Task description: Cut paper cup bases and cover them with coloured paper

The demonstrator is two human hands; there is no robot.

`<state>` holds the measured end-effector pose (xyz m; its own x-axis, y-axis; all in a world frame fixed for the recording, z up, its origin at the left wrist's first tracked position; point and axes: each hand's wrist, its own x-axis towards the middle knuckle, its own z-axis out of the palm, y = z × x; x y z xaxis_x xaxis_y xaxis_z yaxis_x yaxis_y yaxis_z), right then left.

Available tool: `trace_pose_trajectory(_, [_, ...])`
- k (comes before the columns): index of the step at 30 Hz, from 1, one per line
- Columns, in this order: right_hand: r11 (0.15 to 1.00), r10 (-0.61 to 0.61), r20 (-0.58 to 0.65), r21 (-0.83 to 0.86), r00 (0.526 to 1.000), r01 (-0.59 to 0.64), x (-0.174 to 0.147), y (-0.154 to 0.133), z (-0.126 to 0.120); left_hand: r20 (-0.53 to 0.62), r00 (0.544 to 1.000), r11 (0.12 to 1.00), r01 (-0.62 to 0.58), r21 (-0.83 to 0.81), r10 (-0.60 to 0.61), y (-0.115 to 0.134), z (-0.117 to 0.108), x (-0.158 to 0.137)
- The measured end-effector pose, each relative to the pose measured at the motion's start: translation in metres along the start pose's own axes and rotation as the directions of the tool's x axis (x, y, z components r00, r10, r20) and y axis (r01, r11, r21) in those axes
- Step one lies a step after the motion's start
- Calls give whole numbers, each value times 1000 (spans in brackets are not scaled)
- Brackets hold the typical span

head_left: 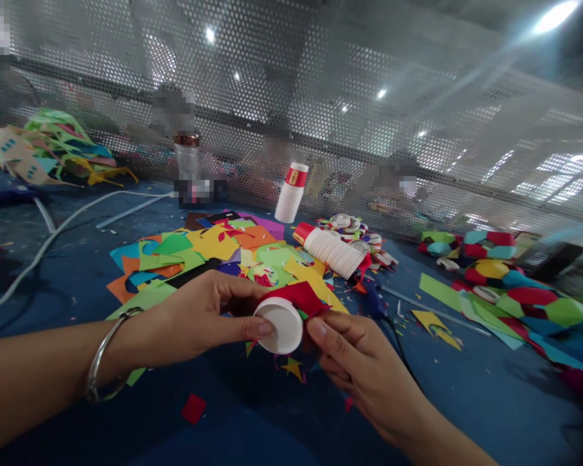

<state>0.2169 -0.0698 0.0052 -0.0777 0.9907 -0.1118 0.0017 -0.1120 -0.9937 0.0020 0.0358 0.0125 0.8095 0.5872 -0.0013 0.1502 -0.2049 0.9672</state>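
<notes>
A white paper cup (282, 329) is held above the blue table, its round white end turned toward me. My left hand (218, 314) is closed on it, with the thumb pressed on the white face and fingers behind. A piece of red paper (298, 298) lies along the cup's upper side. At the right of the cup, my right hand (352, 356) pinches the end of that red paper between thumb and fingers. A bit of green shows beside the pinch. Whether the paper is stuck to the cup I cannot tell.
Coloured paper scraps (214, 243) heap behind my hands. One cup stack (289, 197) stands upright; another cup stack (333, 249) lies on its side. A blue glue gun (373, 298) with a black cord lies right. Paper balls (529, 304) sit far right, and a white cable (72, 217) left.
</notes>
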Motion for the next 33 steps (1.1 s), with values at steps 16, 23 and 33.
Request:
trace_pose_trajectory(16, [1000,11,-35,-17,999,-12,1,1,-4,-18,1000,967,4,-256,-9,-1,1,1])
trace_pose_trajectory(23, [1000,-2,-57,-27,998,0,2,2,-4,-66,998,981,-3,-193,-10,-5,0,2])
trace_pose_trajectory(33, [999,-2,-50,-37,999,0,2,2,-3,-64,998,991,-31,-129,23,-4,-1,1])
